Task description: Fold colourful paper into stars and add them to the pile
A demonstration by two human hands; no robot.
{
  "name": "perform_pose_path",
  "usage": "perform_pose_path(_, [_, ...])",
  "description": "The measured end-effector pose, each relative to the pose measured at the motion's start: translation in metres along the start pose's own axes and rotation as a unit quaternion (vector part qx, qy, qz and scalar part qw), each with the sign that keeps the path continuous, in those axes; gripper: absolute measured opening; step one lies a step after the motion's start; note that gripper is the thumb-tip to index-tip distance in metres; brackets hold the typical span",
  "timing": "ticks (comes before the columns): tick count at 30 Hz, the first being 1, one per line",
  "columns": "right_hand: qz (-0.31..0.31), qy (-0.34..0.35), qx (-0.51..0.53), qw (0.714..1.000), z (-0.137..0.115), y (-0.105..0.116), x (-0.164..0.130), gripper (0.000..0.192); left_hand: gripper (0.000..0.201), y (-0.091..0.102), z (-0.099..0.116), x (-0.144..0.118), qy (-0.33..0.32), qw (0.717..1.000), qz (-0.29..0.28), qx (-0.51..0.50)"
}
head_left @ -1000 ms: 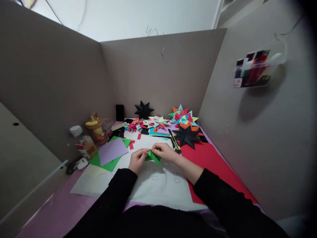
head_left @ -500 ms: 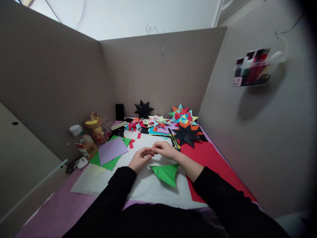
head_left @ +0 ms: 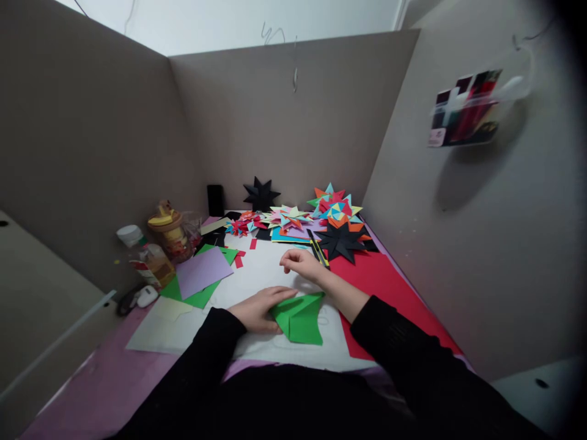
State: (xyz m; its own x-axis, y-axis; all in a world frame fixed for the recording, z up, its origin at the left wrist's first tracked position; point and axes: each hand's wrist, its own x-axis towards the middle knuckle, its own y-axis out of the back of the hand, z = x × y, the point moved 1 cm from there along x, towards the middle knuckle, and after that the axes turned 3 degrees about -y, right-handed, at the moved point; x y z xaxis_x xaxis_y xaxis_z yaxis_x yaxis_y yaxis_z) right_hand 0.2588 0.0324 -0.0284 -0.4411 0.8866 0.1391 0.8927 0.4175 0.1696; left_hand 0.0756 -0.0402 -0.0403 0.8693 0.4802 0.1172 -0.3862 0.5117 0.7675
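Observation:
A folded green paper piece (head_left: 300, 321) lies partly raised on the white paper sheet in front of me, with creases and a flap. My left hand (head_left: 261, 308) grips its left corner between thumb and fingers. Beyond it, my right hand (head_left: 300, 263) hovers over the sheet with its fingers curled in a pinch, apart from the green paper. What those fingers hold, if anything, is too small to make out. A yellow and black utility knife (head_left: 318, 249) lies just beyond the right hand.
Red paper (head_left: 385, 293) covers the right side. Several folded paper stars, among them a black star (head_left: 342, 239), stand at the back. To the left are a purple sheet (head_left: 204, 272), a glue bottle (head_left: 151, 260), a yellow-lidded jar (head_left: 170, 235) and a white earbud case (head_left: 147, 296).
My hands have parted. The left hand has come down and taken hold of the green paper, which has turned and opened out somewhat. The right hand stays raised; the view has tilted slightly.

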Motion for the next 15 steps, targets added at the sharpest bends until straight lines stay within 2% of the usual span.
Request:
perform_pose_path(3, [0.011,0.004,0.006,1.0,0.001,0.001,0.001,0.024,0.054,-0.004,0.0,0.005,-0.026,0.999,0.038,-0.01])
perform_pose_path(4, [0.024,0.01,0.006,1.0,0.0,0.003,0.001,0.025,0.046,-0.004,-0.002,0.006,-0.014,0.997,0.072,-0.02])
perform_pose_path(6, [0.062,0.028,0.009,0.998,0.0,0.008,0.003,0.031,0.034,-0.001,-0.009,0.005,0.053,0.981,0.182,-0.05])
perform_pose_path(8, [0.088,0.045,0.015,0.995,0.0,0.013,0.004,0.038,0.026,0.005,-0.02,0.002,0.14,0.935,0.309,-0.101])
perform_pose_path(10, [0.082,0.051,0.028,0.995,0.0,0.017,0.005,0.047,0.028,0.01,-0.029,-0.002,0.199,0.876,0.403,-0.176])
perform_pose_path(12, [0.056,0.058,0.041,0.996,0.002,0.017,0.005,0.053,0.034,0.014,-0.036,-0.004,0.218,0.832,0.445,-0.248])
perform_pose_path(13, [0.045,0.061,0.04,0.996,0.003,0.016,0.005,0.054,0.036,0.015,-0.038,-0.005,0.22,0.819,0.455,-0.272])
perform_pose_path(15, [0.04,0.062,0.006,0.997,0.005,0.013,0.005,0.052,0.036,0.015,-0.039,-0.005,0.221,0.813,0.46,-0.281])
